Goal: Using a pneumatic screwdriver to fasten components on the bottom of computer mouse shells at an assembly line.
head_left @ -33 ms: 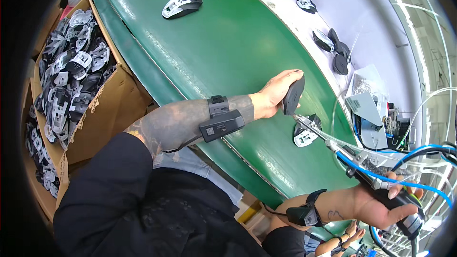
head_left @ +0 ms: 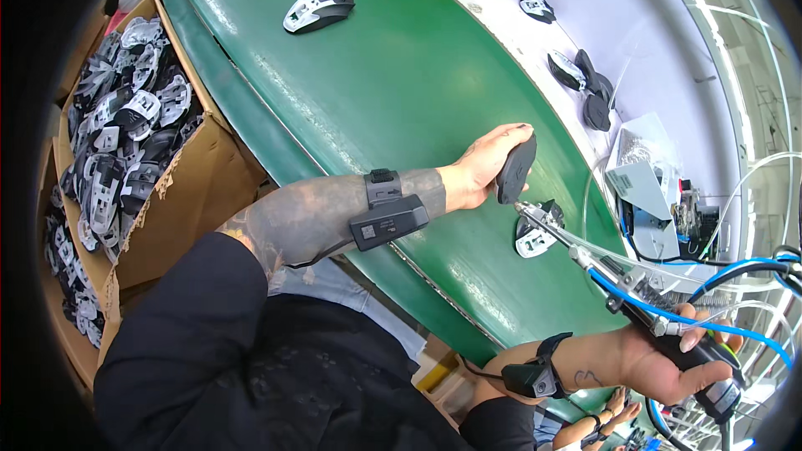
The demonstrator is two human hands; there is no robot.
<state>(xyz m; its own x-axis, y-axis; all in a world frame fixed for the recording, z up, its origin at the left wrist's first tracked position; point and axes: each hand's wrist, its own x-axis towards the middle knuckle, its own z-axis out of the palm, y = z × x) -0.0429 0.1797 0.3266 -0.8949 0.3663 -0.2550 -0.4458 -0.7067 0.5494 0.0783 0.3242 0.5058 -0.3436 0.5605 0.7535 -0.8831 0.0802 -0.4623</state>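
Left hand [head_left: 486, 160] pinched a black, rounded plastic shell [head_left: 516, 171]; right hand [head_left: 668, 365] curled its fingers round a long black-and-silver power driver [head_left: 643, 315].
The left fingers, partly hidden, held the shell above the glossy green tabletop [head_left: 393, 92], the driver's metal tip [head_left: 521, 209] just beside its six o'clock end; a white-and-black plastic mouse body [head_left: 532, 244] lay at five o'clock, a brown cardboard box [head_left: 188, 192] at nine.

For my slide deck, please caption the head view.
Left hand holds a black oval part, right hand a long black-and-silver tool with its tip nearby, above a green worktop.
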